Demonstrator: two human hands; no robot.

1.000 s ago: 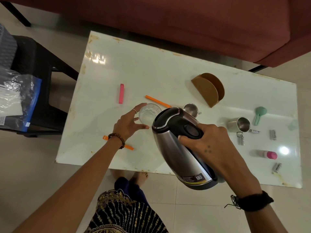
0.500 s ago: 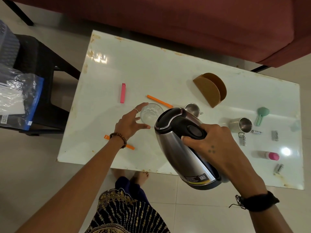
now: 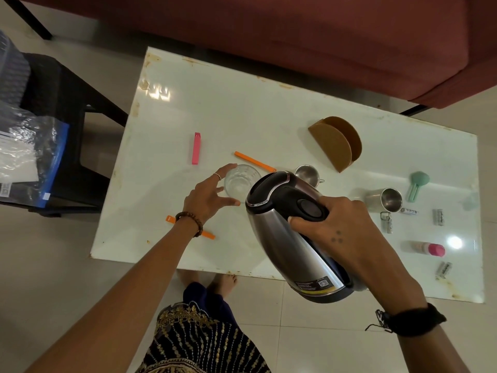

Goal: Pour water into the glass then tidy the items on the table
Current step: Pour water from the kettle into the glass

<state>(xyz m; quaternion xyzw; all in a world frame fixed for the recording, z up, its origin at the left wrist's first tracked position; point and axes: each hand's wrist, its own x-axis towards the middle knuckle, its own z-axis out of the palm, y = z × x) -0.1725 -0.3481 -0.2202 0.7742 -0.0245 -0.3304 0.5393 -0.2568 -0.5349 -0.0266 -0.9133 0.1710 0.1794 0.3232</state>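
Note:
A clear glass (image 3: 242, 180) stands upright on the white table (image 3: 242, 111), left of the middle. My left hand (image 3: 208, 196) holds it, index finger and thumb curled round its left side. My right hand (image 3: 338, 234) grips the black handle of a steel electric kettle (image 3: 285, 246). The kettle is tilted, lid end low and right beside the glass, base raised toward me. I cannot see any water stream.
Two orange sticks (image 3: 254, 161) (image 3: 208, 234) and a pink clip (image 3: 196, 148) lie near the glass. A brown holder (image 3: 336, 142), small steel cup (image 3: 306, 173), steel mug (image 3: 388, 199), green scoop (image 3: 416, 184), pink-capped bottle (image 3: 426, 249) and several small items sit right. A black chair (image 3: 67, 146) stands left.
Almost nothing differs. The kettle stays tilted beside the glass and my left hand keeps its hold; only the view has shifted slightly.

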